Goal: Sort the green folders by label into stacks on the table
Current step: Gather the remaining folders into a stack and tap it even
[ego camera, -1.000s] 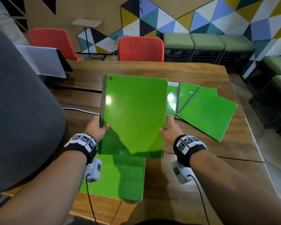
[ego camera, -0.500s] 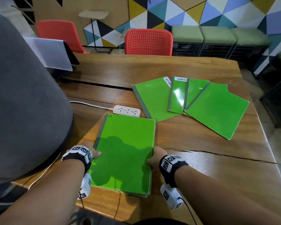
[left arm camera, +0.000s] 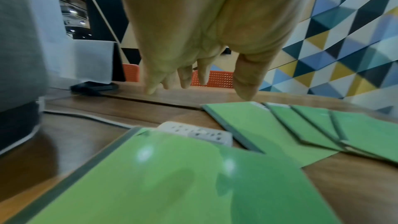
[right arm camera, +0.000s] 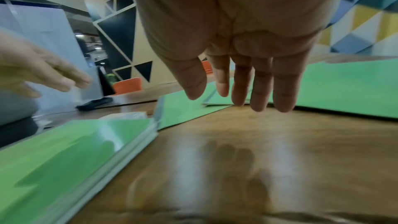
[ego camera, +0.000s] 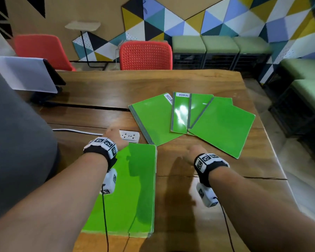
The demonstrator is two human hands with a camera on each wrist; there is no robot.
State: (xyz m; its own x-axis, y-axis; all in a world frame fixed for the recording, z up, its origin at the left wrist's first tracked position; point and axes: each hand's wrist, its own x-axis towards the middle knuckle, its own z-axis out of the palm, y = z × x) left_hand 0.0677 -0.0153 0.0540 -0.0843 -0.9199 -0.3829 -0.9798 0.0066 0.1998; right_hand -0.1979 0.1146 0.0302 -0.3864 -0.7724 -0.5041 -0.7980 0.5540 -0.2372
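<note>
A stack of green folders [ego camera: 135, 188] lies at the near edge of the wooden table [ego camera: 171, 84]. Several more green folders fan out at the mid right: one labelled SECUR... [ego camera: 153, 117], one labelled ADMIN [ego camera: 180, 113], a third [ego camera: 198, 106] and a fourth [ego camera: 224, 126]. My left hand [ego camera: 115, 135] hovers above the stack's far corner, fingers relaxed and holding nothing [left arm camera: 200, 67]. My right hand [ego camera: 193, 151] floats over bare wood right of the stack, fingers straight and empty [right arm camera: 247, 81]. The stack [right arm camera: 75, 156] and fanned folders [left arm camera: 301, 125] show in both wrist views.
A white power strip [ego camera: 129, 136] with a cable lies just beyond the stack. A tablet on a stand [ego camera: 25, 75] sits at the far left. Red chairs [ego camera: 145, 55] stand behind the table. A grey-clad body [ego camera: 16, 142] fills the left side.
The folder held up with both hands came down onto the near stack. Both hands then let go and moved forward, the right hand toward the fanned folders.
</note>
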